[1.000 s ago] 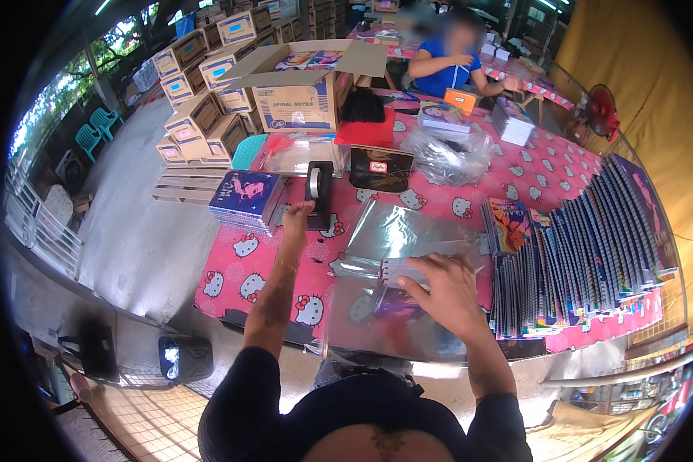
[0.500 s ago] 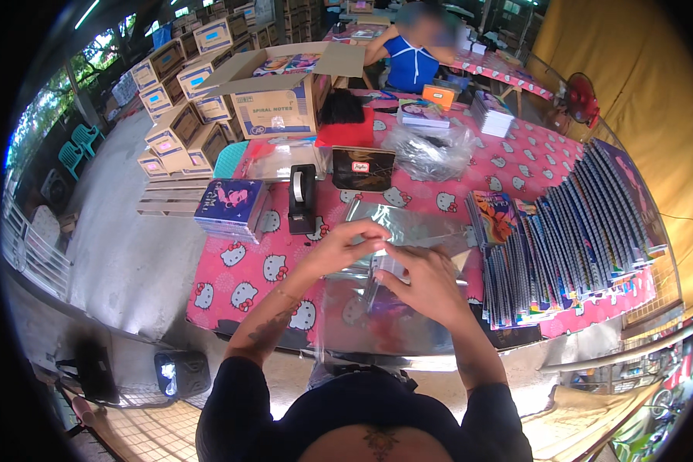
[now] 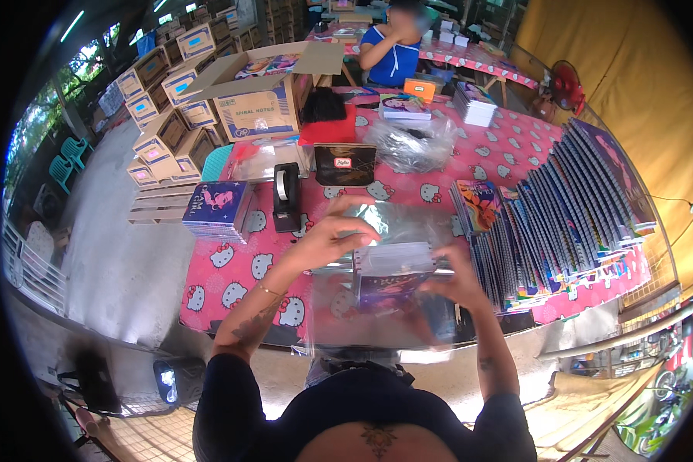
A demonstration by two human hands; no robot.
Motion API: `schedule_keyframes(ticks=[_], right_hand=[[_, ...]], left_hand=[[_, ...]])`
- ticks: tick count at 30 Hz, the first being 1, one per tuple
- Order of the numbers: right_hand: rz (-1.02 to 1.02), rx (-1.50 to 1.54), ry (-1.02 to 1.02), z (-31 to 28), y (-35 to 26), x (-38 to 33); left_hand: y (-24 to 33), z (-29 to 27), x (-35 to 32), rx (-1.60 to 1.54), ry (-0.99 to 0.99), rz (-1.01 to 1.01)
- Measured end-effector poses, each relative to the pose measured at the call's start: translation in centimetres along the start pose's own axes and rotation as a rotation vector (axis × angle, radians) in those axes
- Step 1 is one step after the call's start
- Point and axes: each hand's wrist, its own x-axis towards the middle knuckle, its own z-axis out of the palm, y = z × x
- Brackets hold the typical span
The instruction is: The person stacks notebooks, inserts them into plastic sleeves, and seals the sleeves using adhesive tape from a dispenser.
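One purple-covered paper block [image 3: 393, 286], notebook-like, lying on clear plastic film [image 3: 333, 317] near the front edge of the pink patterned table [image 3: 215, 283]. Single book or small stack: not clear. Long axis roughly left to right, right end slightly farther from the person; white page edges on the far side, purple face toward the person.

Two bare hands, one at each side of it. Left hand [image 3: 335, 233]: forearm slanting up and inward, wrist bent, fingers reaching right; the block lies just beyond and below the fingertips. Index finger raised apart from the lower fingers; whether anything thin is pinched there, cannot tell. Right hand [image 3: 456, 279]: motion-blurred, fingers spread, thumb side toward the block, which lies just left of it; contact cannot be told.

Surroundings: one black tape dispenser [image 3: 287, 202], beyond the left hand; one notebook stack [image 3: 217, 206], left of the dispenser; one long row of spiral notebooks [image 3: 566, 227], right of the right hand.
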Motion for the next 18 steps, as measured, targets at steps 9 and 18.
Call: schedule_keyframes(ticks=[9, 18], right_hand=[[-0.332, -0.331, -0.204, 2.5, -0.4, 2.0], [-0.326, -0.362, -0.205, 0.5, -0.2, 1.9]], left_hand=[[-3.3, 6.3, 2.5, 0.223, -0.019, 0.062], [-1.5, 2.2, 1.2, 0.068, 0.086, -0.021]])
